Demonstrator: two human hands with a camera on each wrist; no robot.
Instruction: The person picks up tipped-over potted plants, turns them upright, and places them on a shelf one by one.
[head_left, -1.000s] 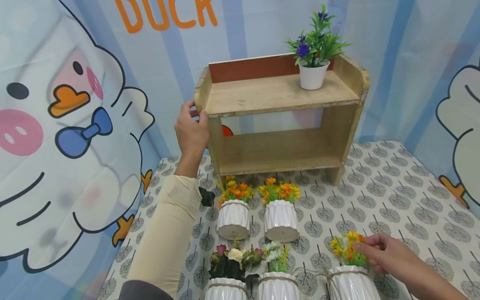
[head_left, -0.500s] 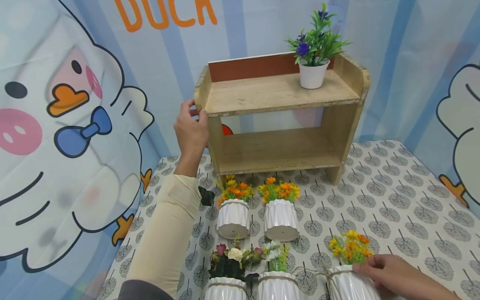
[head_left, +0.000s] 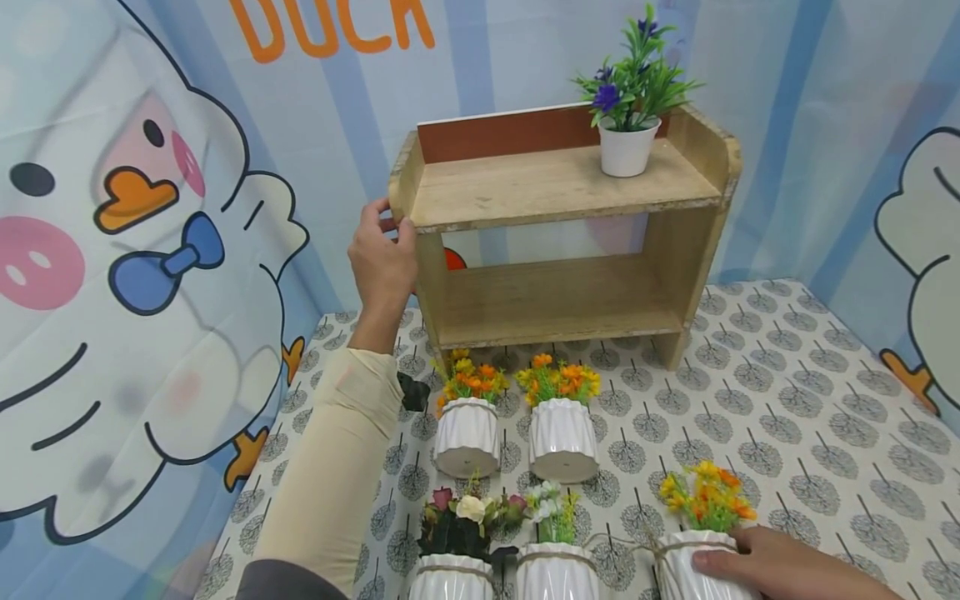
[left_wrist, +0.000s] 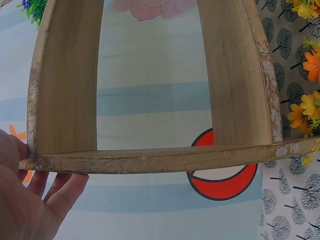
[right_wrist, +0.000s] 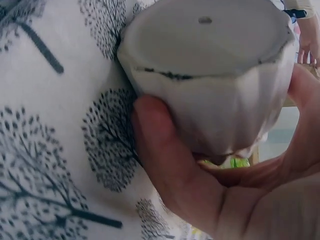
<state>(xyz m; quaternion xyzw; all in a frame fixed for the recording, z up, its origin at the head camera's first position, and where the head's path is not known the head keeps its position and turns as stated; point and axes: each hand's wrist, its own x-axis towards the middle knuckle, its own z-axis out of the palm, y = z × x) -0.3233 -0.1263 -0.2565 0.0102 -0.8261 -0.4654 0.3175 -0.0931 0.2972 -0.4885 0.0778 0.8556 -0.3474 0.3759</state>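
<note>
1. The left-hand grip held the left side panel of the wooden shelf unit, at the upper board.
2. The right-hand grip held a ribbed white pot of yellow and orange flowers, thumb on its side.
3. A small white pot with purple flowers stood upright near the right end of the upper board.
4. On the cloth-covered bench, a left pot and a middle pot lay tipped, bases facing the camera.
5. Dark red and cream flowers and white flowers showed in two nearer pots, partly cut off.
</note>
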